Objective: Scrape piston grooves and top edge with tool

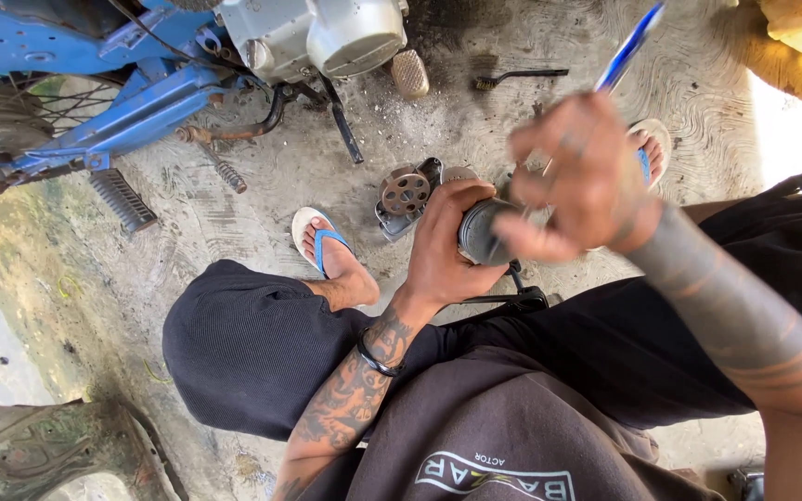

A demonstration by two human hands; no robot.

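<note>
My left hand (452, 243) grips a dark round metal part (483, 232), a cylinder-like engine piece, held above my knees. My right hand (575, 176) is blurred with motion just right of that part and holds a blue-handled tool (630, 44) whose handle points up and to the right. The tool's tip reaches toward the part, though blur hides the contact. On the ground just beyond my hands lie a round clutch-like disc with holes (405, 191) and a grey metal casing (392, 223).
A blue motorcycle (95, 83) with its silver engine (327, 35) stands at the top left, footpeg (122, 199) sticking out. A wire brush (517, 76) lies on the concrete floor (187, 223). My feet wear blue-strapped sandals (322, 239). A rusty metal panel (48, 450) lies bottom left.
</note>
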